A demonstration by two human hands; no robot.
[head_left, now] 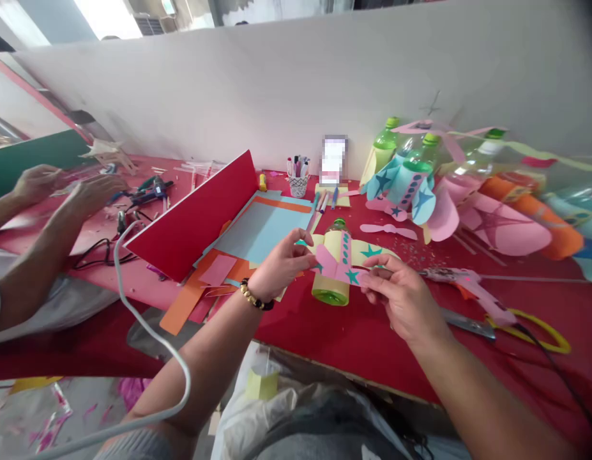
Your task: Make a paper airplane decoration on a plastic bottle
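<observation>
Between my hands is a pink paper piece point(338, 273) with teal stars. My left hand point(287, 260) pinches its left side, and my right hand point(396, 291) grips the right end between thumb and fingers. Just behind it a green plastic bottle point(331, 298) lies on the table, its cap end away from me. Pale yellow paper wraps the bottle, yellow wings point(387, 249) with teal stars spread at its sides, and a pink strip point(345, 246) with teal dots runs along it. Whether the pink piece touches the bottle I cannot tell.
At right lie a pink glue gun point(456, 281) and yellow-handled scissors point(535, 332). Decorated bottles point(410, 179) stand behind. A red board point(195, 220) divides off another person's hands point(92, 191). Paper sheets point(262, 230), a pen cup point(298, 185) and a phone point(333, 160) are ahead; a white cable point(147, 326) crosses left.
</observation>
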